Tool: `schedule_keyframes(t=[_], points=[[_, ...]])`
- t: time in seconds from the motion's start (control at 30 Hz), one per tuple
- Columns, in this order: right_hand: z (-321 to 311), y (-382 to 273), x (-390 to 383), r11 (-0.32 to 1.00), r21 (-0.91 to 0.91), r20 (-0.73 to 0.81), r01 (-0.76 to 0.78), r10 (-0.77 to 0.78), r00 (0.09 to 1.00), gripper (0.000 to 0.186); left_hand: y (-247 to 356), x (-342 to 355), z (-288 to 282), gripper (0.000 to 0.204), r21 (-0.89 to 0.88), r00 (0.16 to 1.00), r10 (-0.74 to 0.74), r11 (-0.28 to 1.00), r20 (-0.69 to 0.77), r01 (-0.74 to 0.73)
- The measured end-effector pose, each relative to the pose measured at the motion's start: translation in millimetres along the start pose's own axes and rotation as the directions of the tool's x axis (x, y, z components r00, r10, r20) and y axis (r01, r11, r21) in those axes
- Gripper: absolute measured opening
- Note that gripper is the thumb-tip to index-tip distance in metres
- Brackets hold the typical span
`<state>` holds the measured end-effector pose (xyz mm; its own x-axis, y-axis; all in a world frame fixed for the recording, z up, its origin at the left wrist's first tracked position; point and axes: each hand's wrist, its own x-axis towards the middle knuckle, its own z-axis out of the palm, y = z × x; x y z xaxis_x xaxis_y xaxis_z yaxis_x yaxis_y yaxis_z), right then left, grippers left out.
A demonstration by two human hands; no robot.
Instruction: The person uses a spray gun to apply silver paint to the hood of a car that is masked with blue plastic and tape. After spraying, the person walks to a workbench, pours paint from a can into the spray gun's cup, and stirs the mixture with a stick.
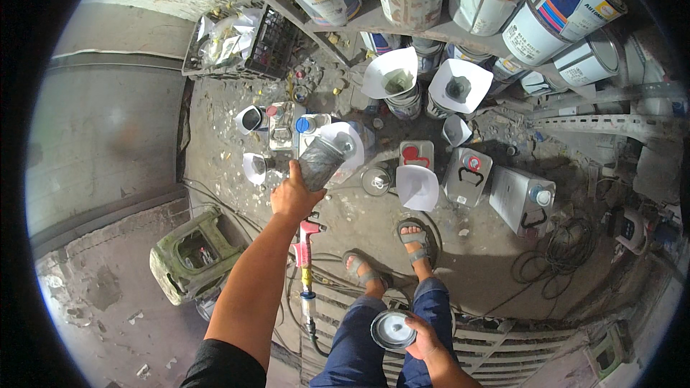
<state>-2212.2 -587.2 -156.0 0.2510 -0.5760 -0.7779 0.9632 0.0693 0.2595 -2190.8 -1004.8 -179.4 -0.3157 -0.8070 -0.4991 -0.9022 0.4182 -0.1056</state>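
My left hand [293,197] is closed round a grey, paint-smeared cup [323,163], tilted over a white paper funnel [351,145]. Just below that hand, a pink-red spray gun [305,233] trails a hose with yellow and blue fittings; my hand hides whether it joins the cup. In front of my legs, my right hand [425,345] grips a round lid [393,329] by its edge, its pale grey inner face turned up. A metal can with a blue cap [305,125] stands beside the funnel.
Paint cans [410,0] crowd the shelf at the top. Rectangular tins [467,178], paper funnels [417,188] and a round tin [375,180] stand on the floor. A black crate [266,43], a greenish stool-like frame [194,253] and coiled cables [568,251] lie around.
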Motion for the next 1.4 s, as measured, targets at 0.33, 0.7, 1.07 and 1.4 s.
schedule_keyframes(t=[0.33, 0.7, 1.07, 1.4], points=[[-8.8, -3.7, 0.4, 0.999, -0.039, -0.035, -0.004, 0.002, 0.999, 0.042, 1.6, -1.5, -4.5, 0.103, -0.016, 0.999, -0.019, 1.0, 0.042, 0.019], [-5.0, -10.1, -2.2, 0.999, -0.04, -0.056, -0.014, 0.012, 0.998, 0.041, -6.2, -7.7, -5.3, 0.102, -0.121, 0.996, -0.076, 0.989, 0.051, 0.082], [-2.3, -14.5, -1.2, 0.995, -0.091, -0.059, -0.05, 0.045, 0.997, 0.041, -30.4, -13.0, 13.1, 0.099, -0.481, 0.999, -0.05, 0.875, 0.001, 0.045], [-8.9, -18.6, 1.4, 0.98, -0.14, -0.16, -0.145, 0.122, 0.98, 0.043, -54.6, -31.6, 20.4, 0.099, -0.967, 0.99, 0.12, 0.252, 0.078, 0.046]])
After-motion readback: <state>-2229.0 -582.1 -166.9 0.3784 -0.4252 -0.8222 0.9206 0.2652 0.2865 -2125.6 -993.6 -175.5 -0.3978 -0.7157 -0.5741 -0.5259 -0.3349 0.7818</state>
